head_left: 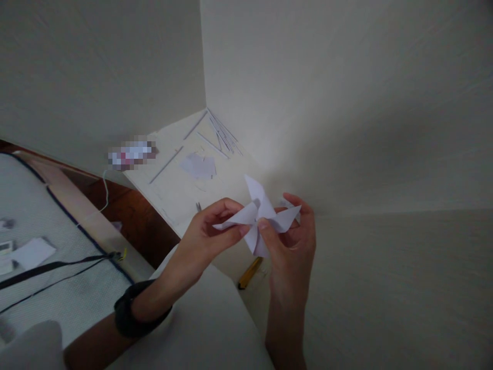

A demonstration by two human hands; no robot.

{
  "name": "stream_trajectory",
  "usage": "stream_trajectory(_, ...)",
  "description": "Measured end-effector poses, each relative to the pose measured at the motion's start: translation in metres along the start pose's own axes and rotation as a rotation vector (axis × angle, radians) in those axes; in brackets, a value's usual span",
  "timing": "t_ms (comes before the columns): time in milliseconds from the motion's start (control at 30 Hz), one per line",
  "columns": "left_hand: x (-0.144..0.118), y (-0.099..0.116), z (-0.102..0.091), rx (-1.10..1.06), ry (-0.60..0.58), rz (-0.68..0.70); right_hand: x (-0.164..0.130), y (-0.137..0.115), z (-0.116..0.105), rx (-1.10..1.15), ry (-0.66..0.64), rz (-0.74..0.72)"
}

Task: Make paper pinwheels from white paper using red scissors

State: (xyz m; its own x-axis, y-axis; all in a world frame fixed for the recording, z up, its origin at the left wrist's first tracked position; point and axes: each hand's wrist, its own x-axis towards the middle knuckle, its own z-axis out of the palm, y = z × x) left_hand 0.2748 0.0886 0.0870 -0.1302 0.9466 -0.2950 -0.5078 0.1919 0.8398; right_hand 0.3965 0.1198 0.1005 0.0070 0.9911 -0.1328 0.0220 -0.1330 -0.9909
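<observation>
Both hands hold a white paper pinwheel (259, 215) in the air in front of me, above a white table (175, 192). My left hand (210, 231) pinches one of its folded blades between thumb and fingers. My right hand (288, 239) cups the pinwheel from behind, its thumb pressing on the centre where the blades meet. A dark band sits on my left wrist (133, 311).
On the table lie several thin sticks (222, 134) in the far corner, folded white paper pieces (198, 165) and a long stick (166, 164). A yellow cutter (250, 272) lies below my hands. Walls close in behind and to the right. A bed with black straps (57, 267) is at left.
</observation>
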Motion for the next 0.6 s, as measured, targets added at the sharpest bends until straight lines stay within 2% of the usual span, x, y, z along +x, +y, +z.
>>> stream_trajectory(333, 0.0014, -0.0029, 0.0063, -0.089, 0.124, 0.107, -0.004, 0.0011, 0.0095, 0.03, 0.031, -0.021)
stream_trajectory(600, 0.0021, -0.0005, 0.0053, -0.089, 0.122, 0.066, -0.004, 0.0061, 0.0071, 0.004, -0.012, -0.052)
